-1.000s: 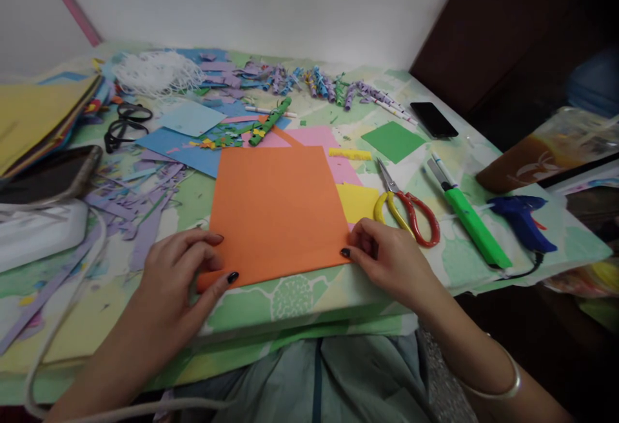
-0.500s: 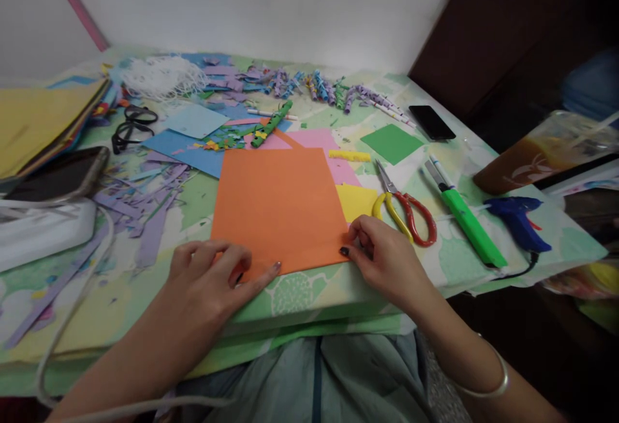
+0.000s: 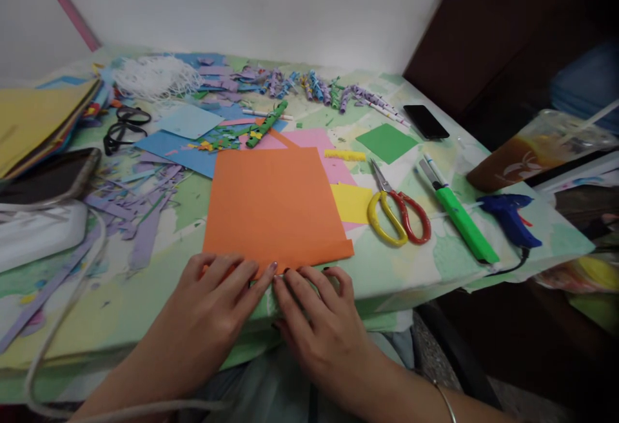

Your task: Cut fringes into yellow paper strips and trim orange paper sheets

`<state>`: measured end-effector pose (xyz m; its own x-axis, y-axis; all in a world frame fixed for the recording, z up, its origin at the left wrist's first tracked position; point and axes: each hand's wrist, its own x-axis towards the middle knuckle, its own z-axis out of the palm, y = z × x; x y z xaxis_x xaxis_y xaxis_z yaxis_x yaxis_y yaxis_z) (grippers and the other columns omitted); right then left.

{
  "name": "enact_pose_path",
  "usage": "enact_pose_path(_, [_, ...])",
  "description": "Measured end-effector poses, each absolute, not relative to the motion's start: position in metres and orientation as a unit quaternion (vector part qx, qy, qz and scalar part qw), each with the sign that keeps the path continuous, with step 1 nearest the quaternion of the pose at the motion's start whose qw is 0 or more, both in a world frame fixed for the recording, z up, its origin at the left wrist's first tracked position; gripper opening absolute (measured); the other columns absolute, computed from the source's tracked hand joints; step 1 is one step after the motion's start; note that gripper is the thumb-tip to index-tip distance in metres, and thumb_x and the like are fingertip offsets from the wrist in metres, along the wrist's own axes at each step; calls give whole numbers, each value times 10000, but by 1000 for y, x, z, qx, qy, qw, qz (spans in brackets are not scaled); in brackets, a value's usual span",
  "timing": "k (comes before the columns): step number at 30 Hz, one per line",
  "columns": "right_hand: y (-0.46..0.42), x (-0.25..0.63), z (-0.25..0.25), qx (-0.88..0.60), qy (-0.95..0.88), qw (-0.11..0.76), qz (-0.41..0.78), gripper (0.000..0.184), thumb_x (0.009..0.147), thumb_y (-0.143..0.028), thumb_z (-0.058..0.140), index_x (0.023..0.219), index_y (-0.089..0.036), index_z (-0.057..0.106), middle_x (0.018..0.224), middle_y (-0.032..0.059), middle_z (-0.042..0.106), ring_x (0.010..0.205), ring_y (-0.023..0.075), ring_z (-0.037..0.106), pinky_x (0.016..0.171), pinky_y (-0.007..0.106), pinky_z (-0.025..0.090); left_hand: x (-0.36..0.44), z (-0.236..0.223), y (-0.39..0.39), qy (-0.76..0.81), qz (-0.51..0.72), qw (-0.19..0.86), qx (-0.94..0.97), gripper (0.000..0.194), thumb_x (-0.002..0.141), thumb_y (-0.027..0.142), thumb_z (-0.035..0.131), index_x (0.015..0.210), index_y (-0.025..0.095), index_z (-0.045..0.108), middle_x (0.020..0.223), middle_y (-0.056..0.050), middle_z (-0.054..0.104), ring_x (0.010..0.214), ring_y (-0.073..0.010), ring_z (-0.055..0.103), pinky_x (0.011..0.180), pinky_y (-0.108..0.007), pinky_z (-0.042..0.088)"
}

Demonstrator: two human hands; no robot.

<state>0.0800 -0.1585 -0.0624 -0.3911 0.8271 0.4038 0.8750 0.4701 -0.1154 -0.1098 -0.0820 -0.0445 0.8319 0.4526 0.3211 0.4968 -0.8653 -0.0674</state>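
A sheet of orange paper lies before me, with a narrow fold along its near edge that juts out at the right corner. My left hand rests on the near left part of that edge, its fingers stretched out and the index tip close to the middle. Beside it my right hand lays its extended fingers at the middle of the same edge, near the table's rim. The two hands almost touch. Red-and-yellow scissors lie right of the sheet, blades partly apart.
A green utility knife, a blue glue gun, a drink cup and a black phone are on the right. Purple paper strips, another phone and a white cable lie left. Curled paper pieces line the back.
My right hand has let go of the sheet's right corner and moved left to the middle of the near edge. My left hand stays at the edge, and the view has shifted slightly.
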Motion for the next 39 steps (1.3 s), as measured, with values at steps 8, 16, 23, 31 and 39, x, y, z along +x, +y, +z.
enact_pose_path(8, [-161,78,-67,-549,-807,201,-86,409,967,-311,516,1307,-86,545,1261,97,633,1180,299,423,968,515,230,-111,-50,-81,-250,-173,63,-951,336,921,124,379,1145,140,628,960,-121,616,898,-281,498,757,-449,369])
enact_pose_path(16, [-161,79,-73,-555,-801,193,-115,371,956,-246,529,1295,-101,558,1257,81,646,1233,285,424,1097,524,112,-113,-48,-81,-255,-185,63,-947,341,932,132,370,1156,141,626,950,-129,617,904,-298,505,742,-467,388])
enact_pose_path(23, [-165,96,-69,-569,-788,208,-112,362,995,-286,458,1249,-64,590,1248,117,657,1209,258,497,1120,457,173,-118,-54,-83,-266,-163,58,-948,384,935,142,368,1261,153,569,1031,-133,649,979,-306,534,787,-480,375])
enact_pose_path(31, [-173,124,-68,-591,-767,205,-139,409,992,-316,436,1210,-10,599,1218,183,661,1171,299,538,1037,477,309,-130,-60,-78,-273,-171,32,-946,446,925,158,416,1354,255,496,1106,-87,675,1066,-289,571,884,-474,358])
enact_pose_path(39, [-179,139,-67,-598,-763,185,-157,398,971,-313,478,1206,-14,597,1190,184,669,1131,320,554,1004,508,356,-150,-63,-79,-248,-180,14,-952,610,915,91,417,1487,247,275,1274,-98,636,1225,-251,538,1055,-510,262])
